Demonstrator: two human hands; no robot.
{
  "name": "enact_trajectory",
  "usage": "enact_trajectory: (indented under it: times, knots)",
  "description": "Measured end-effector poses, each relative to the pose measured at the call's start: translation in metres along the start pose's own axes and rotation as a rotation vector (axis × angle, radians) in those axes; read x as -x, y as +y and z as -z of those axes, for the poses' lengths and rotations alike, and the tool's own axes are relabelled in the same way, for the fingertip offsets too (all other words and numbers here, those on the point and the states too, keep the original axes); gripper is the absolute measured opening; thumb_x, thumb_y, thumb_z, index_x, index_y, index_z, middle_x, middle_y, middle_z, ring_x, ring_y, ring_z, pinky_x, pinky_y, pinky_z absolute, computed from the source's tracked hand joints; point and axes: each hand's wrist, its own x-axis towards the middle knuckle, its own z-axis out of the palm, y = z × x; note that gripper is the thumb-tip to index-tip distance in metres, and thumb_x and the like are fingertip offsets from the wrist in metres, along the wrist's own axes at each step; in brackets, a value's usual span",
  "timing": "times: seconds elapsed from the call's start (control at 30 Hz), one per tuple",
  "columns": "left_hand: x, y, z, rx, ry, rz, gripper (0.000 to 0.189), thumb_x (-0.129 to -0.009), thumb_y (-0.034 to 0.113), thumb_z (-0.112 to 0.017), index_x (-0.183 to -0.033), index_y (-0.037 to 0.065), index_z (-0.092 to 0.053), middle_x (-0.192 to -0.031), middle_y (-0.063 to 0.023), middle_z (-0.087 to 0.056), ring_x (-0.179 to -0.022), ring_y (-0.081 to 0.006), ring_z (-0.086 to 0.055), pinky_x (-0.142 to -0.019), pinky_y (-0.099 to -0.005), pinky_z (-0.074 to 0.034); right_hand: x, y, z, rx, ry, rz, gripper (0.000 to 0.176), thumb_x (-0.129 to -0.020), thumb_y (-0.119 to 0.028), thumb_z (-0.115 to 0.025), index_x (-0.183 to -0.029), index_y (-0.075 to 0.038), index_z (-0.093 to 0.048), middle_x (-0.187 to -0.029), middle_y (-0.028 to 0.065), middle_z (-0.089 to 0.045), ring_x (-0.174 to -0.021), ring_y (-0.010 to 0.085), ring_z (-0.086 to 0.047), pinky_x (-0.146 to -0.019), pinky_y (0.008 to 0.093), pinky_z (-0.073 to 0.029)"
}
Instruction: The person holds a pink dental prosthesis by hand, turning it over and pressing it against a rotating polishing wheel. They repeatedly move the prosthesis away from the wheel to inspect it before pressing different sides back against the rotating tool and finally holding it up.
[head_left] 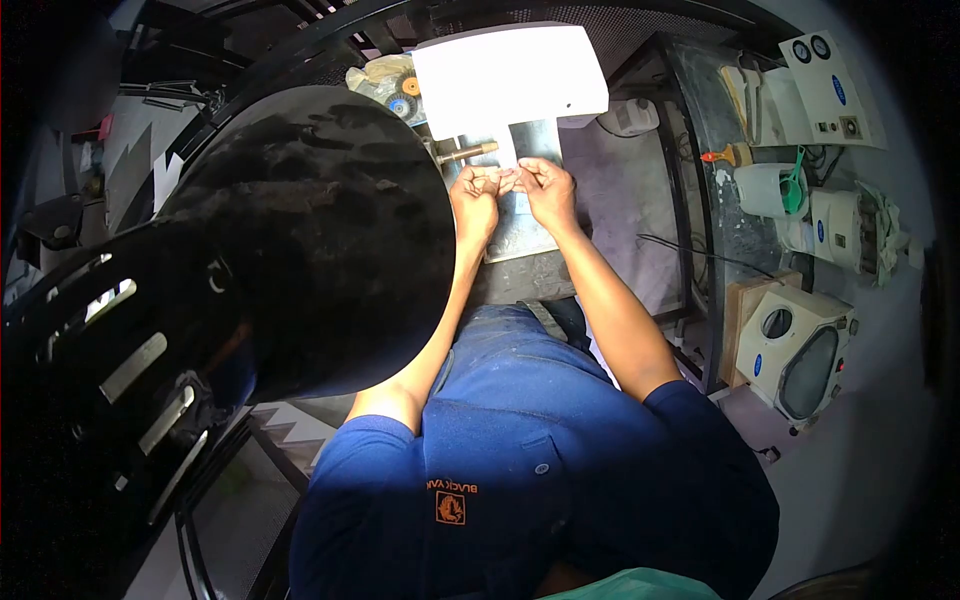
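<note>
My left hand (475, 203) and my right hand (550, 195) meet over a metal tray or plate (520, 238). Thumbs and fingertips are pinched together on both sides, around a small thing too tiny and too glared to name. Just beyond my left hand, a brass-coloured tapered spindle (470, 153) points right, apart from the fingers. A bright white hood or lamp box (510, 75) stands over the area past my hands.
A big black cylinder (330, 240) blocks much of the left side. Round brushes (402, 105) lie behind it. The bench (700, 150) on the right carries a white tub (765, 190), a green scoop (793, 188), a paintbrush (727, 156) and a boxy machine (795, 350).
</note>
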Motion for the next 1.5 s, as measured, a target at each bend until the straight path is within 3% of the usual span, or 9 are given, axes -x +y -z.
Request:
enact_trajectory:
  times: [0.3, 0.8, 0.97, 1.17, 1.3, 1.5]
  knots:
    - [-0.015, -0.016, 0.006, -0.038, 0.106, 0.136, 0.006, -0.088, -0.004, -0.047, -0.091, -0.008, -0.05, -0.088, -0.0212, -0.062, -0.078, -0.0268, -0.066, -0.071, -0.033, -0.057, -0.016, 0.01, 0.005, 0.023, 0.0, -0.071, 0.012, -0.085, 0.003, -0.055, -0.096, 0.009, -0.058, -0.084, 0.0122, -0.064, -0.071, 0.0138, -0.063, -0.063, 0.025, -0.055]
    - [-0.012, -0.004, -0.014, 0.14, 0.194, 0.305, 0.008, -0.086, -0.008, -0.044, -0.094, -0.009, -0.045, -0.09, -0.0233, -0.059, -0.082, -0.0317, -0.065, -0.074, -0.0358, -0.057, -0.025, 0.006, 0.014, 0.138, -0.031, -0.082, 0.011, -0.083, 0.002, -0.058, -0.094, 0.006, -0.06, -0.084, 0.0122, -0.066, -0.072, 0.0138, -0.063, -0.06, 0.0256, -0.054]
    - [-0.01, -0.005, 0.0, 0.047, 0.143, 0.22, 0.005, -0.089, -0.005, -0.045, -0.093, -0.008, -0.046, -0.089, -0.0209, -0.06, -0.082, -0.0295, -0.065, -0.075, -0.0357, -0.057, -0.017, 0.007, 0.006, 0.028, -0.032, -0.122, 0.013, -0.084, 0.003, -0.056, -0.096, 0.007, -0.059, -0.084, 0.0121, -0.065, -0.071, 0.0143, -0.063, -0.06, 0.0258, -0.055]
    - [0.004, -0.001, -0.004, 0.054, 0.016, 0.011, 0.004, -0.09, -0.004, -0.045, -0.093, -0.007, -0.046, -0.091, -0.0237, -0.061, -0.082, -0.0291, -0.065, -0.076, -0.036, -0.056, -0.006, 0.01, 0.004, -0.091, -0.012, 0.013, 0.013, -0.086, 0.004, -0.054, -0.097, 0.008, -0.057, -0.085, 0.0125, -0.064, -0.073, 0.0148, -0.064, -0.062, 0.026, -0.055]
    - [-0.003, -0.004, -0.006, 0.041, 0.039, 0.022, 0.004, -0.09, -0.004, -0.045, -0.091, -0.007, -0.046, -0.088, -0.0226, -0.061, -0.081, -0.0289, -0.065, -0.075, -0.0358, -0.056, -0.009, 0.009, 0.005, -0.055, -0.009, -0.008, 0.013, -0.085, 0.005, -0.053, -0.097, 0.009, -0.057, -0.085, 0.0123, -0.064, -0.073, 0.0152, -0.064, -0.063, 0.0263, -0.056]
    - [-0.016, -0.005, 0.001, -0.02, 0.159, 0.212, 0.006, -0.089, -0.002, -0.046, -0.09, -0.008, -0.049, -0.085, -0.0203, -0.062, -0.076, -0.0265, -0.066, -0.071, -0.0333, -0.057, -0.021, 0.013, 0.005, -0.043, -0.052, -0.117, 0.009, -0.085, 0.005, -0.053, -0.093, 0.008, -0.057, -0.083, 0.0116, -0.063, -0.071, 0.015, -0.063, -0.061, 0.0265, -0.055]
